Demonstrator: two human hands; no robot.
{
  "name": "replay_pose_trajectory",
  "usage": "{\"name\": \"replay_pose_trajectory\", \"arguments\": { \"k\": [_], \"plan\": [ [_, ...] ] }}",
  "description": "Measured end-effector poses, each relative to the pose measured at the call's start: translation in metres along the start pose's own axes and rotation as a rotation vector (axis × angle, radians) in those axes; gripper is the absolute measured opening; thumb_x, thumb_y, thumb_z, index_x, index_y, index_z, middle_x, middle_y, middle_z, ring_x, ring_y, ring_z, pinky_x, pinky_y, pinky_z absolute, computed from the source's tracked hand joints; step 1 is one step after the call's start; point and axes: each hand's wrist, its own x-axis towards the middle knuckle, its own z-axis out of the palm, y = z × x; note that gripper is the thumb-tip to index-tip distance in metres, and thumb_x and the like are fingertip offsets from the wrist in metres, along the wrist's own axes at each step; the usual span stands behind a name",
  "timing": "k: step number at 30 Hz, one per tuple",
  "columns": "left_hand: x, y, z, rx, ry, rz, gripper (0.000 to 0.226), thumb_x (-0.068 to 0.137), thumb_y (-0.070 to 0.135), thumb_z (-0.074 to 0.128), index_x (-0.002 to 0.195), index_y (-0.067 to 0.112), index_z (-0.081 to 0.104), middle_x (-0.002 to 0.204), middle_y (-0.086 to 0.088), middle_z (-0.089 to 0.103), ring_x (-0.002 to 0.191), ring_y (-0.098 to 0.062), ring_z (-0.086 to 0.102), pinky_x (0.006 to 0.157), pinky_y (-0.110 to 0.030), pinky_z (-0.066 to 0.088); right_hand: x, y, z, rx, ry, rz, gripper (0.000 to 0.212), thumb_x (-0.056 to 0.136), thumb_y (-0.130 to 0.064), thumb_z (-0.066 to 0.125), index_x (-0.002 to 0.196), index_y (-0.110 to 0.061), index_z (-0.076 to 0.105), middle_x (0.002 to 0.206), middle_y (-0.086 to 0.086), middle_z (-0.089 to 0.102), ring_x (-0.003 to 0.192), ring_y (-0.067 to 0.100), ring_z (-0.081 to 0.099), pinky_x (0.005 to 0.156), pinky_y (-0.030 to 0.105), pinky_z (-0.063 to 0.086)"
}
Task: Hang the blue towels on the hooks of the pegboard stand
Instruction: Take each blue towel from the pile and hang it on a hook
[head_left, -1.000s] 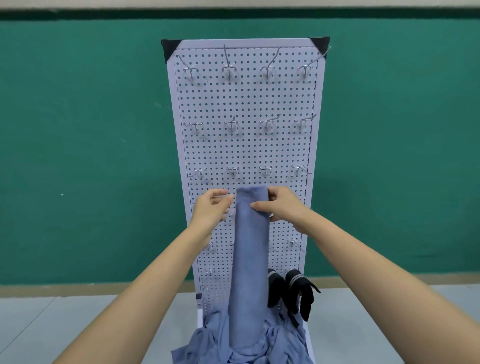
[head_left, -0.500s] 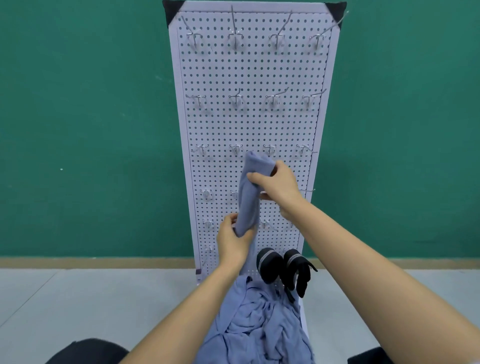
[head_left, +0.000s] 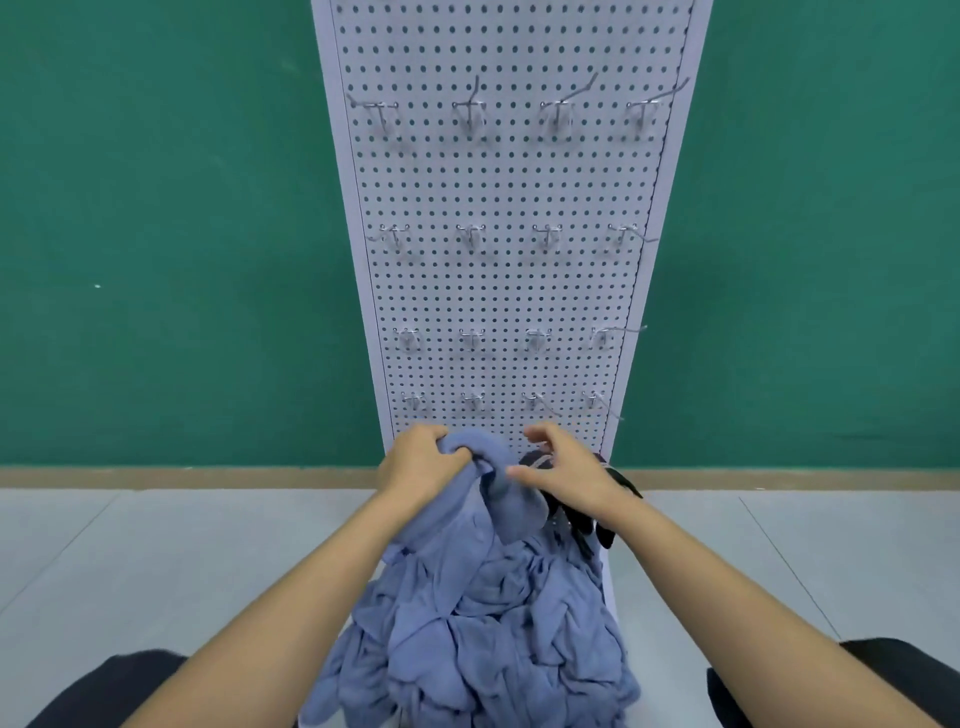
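Blue towel (head_left: 511, 501) bunched in left grip (head_left: 415, 462), right grip (head_left: 566, 473) released; pegboard (head_left: 498, 283) top cut off.

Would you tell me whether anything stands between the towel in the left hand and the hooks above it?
Nothing visible does: the left hand grips the blue towel below the nearest row of hooks, which hang bare, and the right hand sits beside the towel.

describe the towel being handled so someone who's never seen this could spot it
Find the tall white perforated pegboard stand against the green wall, then the heap of crumpled blue cloth towels at its foot. The one meant is the bunched blue towel at the heap's top; it alone is clutched in the left hand, the others lie loose.
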Motion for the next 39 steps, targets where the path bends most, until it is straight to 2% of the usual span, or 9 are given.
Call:
{"name": "replay_pose_trajectory", "arguments": {
  "k": [5,10,14,16,19,23,30,35,39],
  "plan": [
    [0.007,-0.012,0.025,-0.041,-0.139,0.082,0.034,0.080,0.021,0.060,0.053,0.019,0.040,0.050,0.005,0.040,0.054,-0.014,0.036,0.054,-0.027,0.029,0.013,0.018,0.021,-0.195,-0.116,-0.108,0.072,0.075,-0.040,0.079,0.135,-0.021,0.044,0.130,-0.004,0.051,0.117,0.016,0.047,0.096,0.034,0.043],
    [0.015,-0.040,0.038,-0.067,-0.383,0.184,0.025,0.082,0.026,0.071,0.069,0.011,0.057,0.066,-0.006,0.055,0.063,-0.015,0.043,0.062,-0.032,0.035,0.021,0.055,0.023,-0.302,-0.168,-0.049,0.038,0.083,-0.027,0.070,0.119,-0.024,0.059,0.112,0.000,0.065,0.103,0.021,0.060,0.087,0.043,0.049],
    [0.019,-0.053,0.050,0.234,-0.590,0.247,0.050,0.073,0.033,0.080,0.063,0.018,0.033,0.063,0.002,0.033,0.063,-0.016,0.032,0.058,-0.032,0.023,0.026,0.072,0.021,-0.315,-0.307,-0.031,0.019,0.076,-0.036,0.077,0.091,-0.036,0.066,0.091,-0.011,0.068,0.090,0.012,0.061,0.080,0.039,0.051],
    [0.022,-0.056,0.060,0.374,-0.555,0.246,0.048,0.076,0.032,0.077,0.065,0.018,0.033,0.065,0.001,0.039,0.069,-0.022,0.041,0.059,-0.032,0.027,0.031,0.076,0.022,-0.352,-0.316,-0.021,0.015,0.076,-0.038,0.077,0.079,-0.035,0.063,0.082,-0.011,0.065,0.084,0.013,0.059,0.073,0.037,0.048],
    [0.029,-0.051,0.071,0.377,-0.231,0.206,0.014,0.085,0.025,0.063,0.091,0.017,0.053,0.096,-0.003,0.062,0.091,-0.029,0.058,0.063,-0.032,0.036,0.044,0.069,0.026,-0.473,-0.069,-0.044,0.020,0.083,-0.034,0.069,0.098,-0.022,0.063,0.095,-0.001,0.068,0.092,0.022,0.060,0.072,0.037,0.050],
    [0.050,-0.043,0.079,0.248,0.064,0.164,0.022,0.089,0.016,0.056,0.110,0.016,0.052,0.108,-0.003,0.058,0.092,-0.029,0.058,0.063,-0.034,0.036,0.072,0.050,0.034,-0.485,0.177,-0.079,0.017,0.088,-0.017,0.058,0.104,-0.014,0.053,0.092,0.007,0.064,0.085,0.030,0.058,0.060,0.035,0.039],
    [0.092,-0.059,0.112,0.128,0.071,0.036,0.023,0.090,0.003,0.051,0.112,0.009,0.048,0.112,-0.010,0.057,0.088,-0.031,0.056,0.063,-0.038,0.039,0.113,0.060,0.075,-0.350,0.217,0.026,0.013,0.091,-0.004,0.048,0.103,-0.006,0.042,0.090,0.013,0.055,0.075,0.033,0.054,0.057,0.037,0.037],
    [0.080,-0.096,0.145,0.141,-0.126,-0.101,0.033,0.089,0.010,0.056,0.120,0.006,0.045,0.115,-0.015,0.059,0.101,-0.035,0.056,0.065,-0.038,0.040,0.114,0.094,0.111,-0.298,0.088,0.155,0.013,0.090,-0.001,0.046,0.094,-0.011,0.038,0.094,0.016,0.054,0.074,0.028,0.046,0.059,0.037,0.036],
    [0.084,-0.102,0.150,-0.025,-0.083,-0.137,0.030,0.086,0.005,0.054,0.116,0.005,0.050,0.110,-0.014,0.063,0.091,-0.032,0.057,0.066,-0.034,0.040,0.121,0.103,0.124,-0.069,0.134,0.141,0.013,0.087,0.001,0.049,0.089,-0.010,0.043,0.087,0.011,0.057,0.075,0.029,0.054,0.065,0.044,0.047]
  ]
}}
